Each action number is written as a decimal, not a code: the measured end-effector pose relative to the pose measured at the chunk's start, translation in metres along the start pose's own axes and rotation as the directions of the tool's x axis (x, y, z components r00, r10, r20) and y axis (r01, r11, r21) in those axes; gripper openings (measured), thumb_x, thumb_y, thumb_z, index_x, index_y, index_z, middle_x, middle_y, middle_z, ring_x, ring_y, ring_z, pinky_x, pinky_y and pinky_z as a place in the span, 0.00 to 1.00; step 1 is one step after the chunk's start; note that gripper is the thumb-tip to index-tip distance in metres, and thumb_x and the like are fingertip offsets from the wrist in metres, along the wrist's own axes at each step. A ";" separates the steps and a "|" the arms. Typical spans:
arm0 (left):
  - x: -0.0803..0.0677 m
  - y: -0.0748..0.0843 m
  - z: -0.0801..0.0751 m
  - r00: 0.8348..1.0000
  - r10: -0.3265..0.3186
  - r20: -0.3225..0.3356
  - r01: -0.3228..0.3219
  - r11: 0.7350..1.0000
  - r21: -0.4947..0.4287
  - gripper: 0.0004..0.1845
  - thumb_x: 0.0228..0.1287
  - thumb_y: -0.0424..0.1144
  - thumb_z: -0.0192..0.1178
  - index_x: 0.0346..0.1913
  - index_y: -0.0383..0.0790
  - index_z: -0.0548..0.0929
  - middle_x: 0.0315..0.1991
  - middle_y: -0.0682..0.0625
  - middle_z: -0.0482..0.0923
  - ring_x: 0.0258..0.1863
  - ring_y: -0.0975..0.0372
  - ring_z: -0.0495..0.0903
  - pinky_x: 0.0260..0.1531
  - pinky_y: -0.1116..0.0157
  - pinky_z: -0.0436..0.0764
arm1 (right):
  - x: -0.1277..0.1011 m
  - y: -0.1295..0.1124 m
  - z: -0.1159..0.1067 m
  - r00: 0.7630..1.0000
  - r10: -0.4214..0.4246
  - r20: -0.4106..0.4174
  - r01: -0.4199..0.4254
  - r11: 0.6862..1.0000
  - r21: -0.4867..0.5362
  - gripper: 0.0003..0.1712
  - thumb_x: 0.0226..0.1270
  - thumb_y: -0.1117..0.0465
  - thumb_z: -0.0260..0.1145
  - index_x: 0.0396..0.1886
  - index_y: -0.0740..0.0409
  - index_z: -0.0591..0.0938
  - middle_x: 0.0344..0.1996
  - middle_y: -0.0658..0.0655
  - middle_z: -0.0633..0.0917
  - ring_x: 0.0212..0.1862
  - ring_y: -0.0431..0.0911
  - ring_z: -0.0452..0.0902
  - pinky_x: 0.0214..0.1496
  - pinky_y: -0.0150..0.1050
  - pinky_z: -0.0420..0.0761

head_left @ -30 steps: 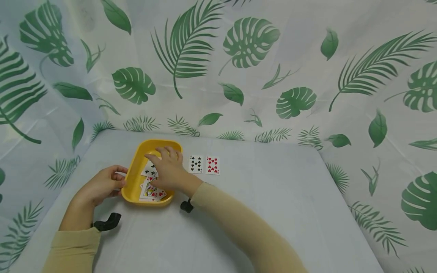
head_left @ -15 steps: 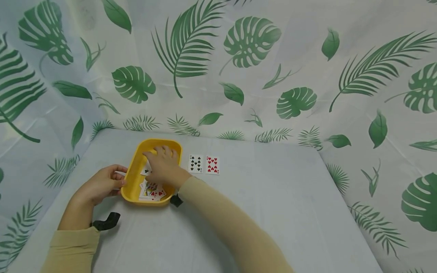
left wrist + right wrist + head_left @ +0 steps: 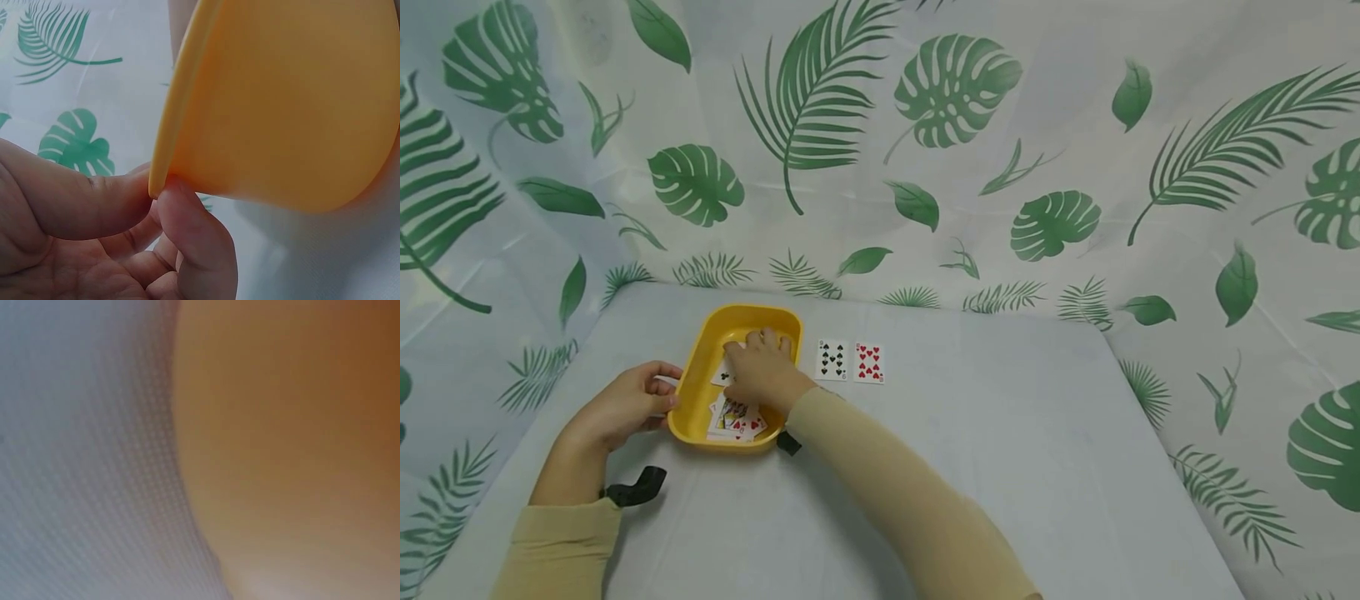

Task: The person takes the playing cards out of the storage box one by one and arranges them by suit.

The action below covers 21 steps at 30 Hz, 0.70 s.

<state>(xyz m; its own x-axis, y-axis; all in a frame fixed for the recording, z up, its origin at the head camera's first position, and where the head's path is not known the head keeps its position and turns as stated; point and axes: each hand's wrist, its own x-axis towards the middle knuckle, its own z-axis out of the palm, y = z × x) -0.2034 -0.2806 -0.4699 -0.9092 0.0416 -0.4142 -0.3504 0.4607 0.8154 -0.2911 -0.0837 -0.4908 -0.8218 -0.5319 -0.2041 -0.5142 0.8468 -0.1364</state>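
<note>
left hand [image 3: 625,406] pinching rim of yellow tray [image 3: 700,367] at table's left, right hand [image 3: 762,372] inside tray over loose playing cards [image 3: 735,419], its grip hidden, black nine [image 3: 832,360] and red nine [image 3: 869,363] just right of tray

Looks like a staged recording booth, not a home — leaf-print sheet [image 3: 925,125] hung as backdrop on all sides, plain grey table [image 3: 1000,467] w/ cloth.
</note>
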 end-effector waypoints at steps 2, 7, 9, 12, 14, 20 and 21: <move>0.000 0.001 0.000 1.000 -0.004 -0.004 0.004 1.000 -0.001 0.28 0.79 0.28 0.57 0.75 0.26 0.62 0.47 0.39 0.77 0.39 0.55 0.81 0.39 0.63 0.88 | 0.001 0.000 0.002 1.000 0.004 0.002 -0.004 1.000 -0.009 0.42 0.72 0.35 0.70 0.82 0.36 0.68 0.77 0.54 0.71 0.82 0.55 0.55 0.86 0.60 0.53; -0.001 0.002 0.001 1.000 -0.008 -0.010 0.008 1.000 -0.003 0.28 0.78 0.28 0.57 0.75 0.26 0.62 0.48 0.38 0.77 0.40 0.55 0.81 0.39 0.64 0.88 | 0.001 0.000 0.001 1.000 0.004 0.001 -0.004 1.000 0.002 0.40 0.74 0.39 0.70 0.82 0.36 0.68 0.78 0.53 0.71 0.83 0.55 0.56 0.87 0.62 0.53; -0.002 0.003 0.001 1.000 -0.006 -0.009 0.006 1.000 -0.005 0.28 0.78 0.27 0.57 0.75 0.26 0.62 0.47 0.38 0.77 0.39 0.55 0.81 0.38 0.64 0.88 | 0.000 0.000 0.000 1.000 0.000 -0.005 0.000 1.000 0.009 0.40 0.75 0.41 0.70 0.82 0.36 0.68 0.78 0.53 0.71 0.83 0.55 0.56 0.87 0.62 0.53; -0.003 0.003 0.002 1.000 -0.001 -0.005 0.001 1.000 -0.009 0.28 0.78 0.27 0.57 0.74 0.25 0.62 0.46 0.39 0.76 0.39 0.55 0.81 0.38 0.64 0.88 | -0.002 -0.001 -0.002 1.000 -0.004 -0.017 0.004 1.000 0.007 0.40 0.75 0.43 0.70 0.82 0.35 0.68 0.78 0.52 0.72 0.82 0.55 0.57 0.86 0.62 0.55; -0.004 0.004 0.002 1.000 0.001 -0.002 -0.001 1.000 -0.014 0.28 0.78 0.27 0.57 0.74 0.25 0.62 0.46 0.40 0.76 0.39 0.55 0.80 0.38 0.64 0.88 | -0.003 -0.001 -0.002 1.000 -0.004 -0.023 0.004 1.000 0.005 0.40 0.75 0.43 0.70 0.82 0.34 0.68 0.77 0.52 0.72 0.81 0.54 0.58 0.85 0.60 0.56; -0.005 0.004 0.002 1.000 0.008 0.003 -0.008 1.000 -0.021 0.27 0.78 0.27 0.57 0.74 0.25 0.62 0.45 0.41 0.76 0.39 0.56 0.80 0.38 0.64 0.88 | -0.004 0.000 -0.002 0.999 -0.019 -0.028 0.019 1.000 0.005 0.41 0.73 0.44 0.72 0.82 0.32 0.68 0.77 0.50 0.72 0.80 0.54 0.58 0.85 0.61 0.55; -0.005 0.004 0.002 1.000 0.010 0.004 -0.010 1.000 -0.020 0.27 0.78 0.27 0.57 0.74 0.25 0.62 0.45 0.41 0.76 0.39 0.56 0.80 0.38 0.64 0.88 | -0.003 0.000 -0.001 0.999 -0.025 -0.028 0.025 1.000 0.004 0.41 0.72 0.44 0.72 0.82 0.32 0.68 0.76 0.50 0.73 0.80 0.54 0.58 0.85 0.62 0.55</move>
<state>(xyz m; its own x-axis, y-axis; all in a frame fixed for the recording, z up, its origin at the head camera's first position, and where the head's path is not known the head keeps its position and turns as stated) -0.2001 -0.2775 -0.4657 -0.9116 0.0497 -0.4080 -0.3462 0.4420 0.8275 -0.2888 -0.0821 -0.4893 -0.8154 -0.5525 -0.1729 -0.5336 0.8331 -0.1457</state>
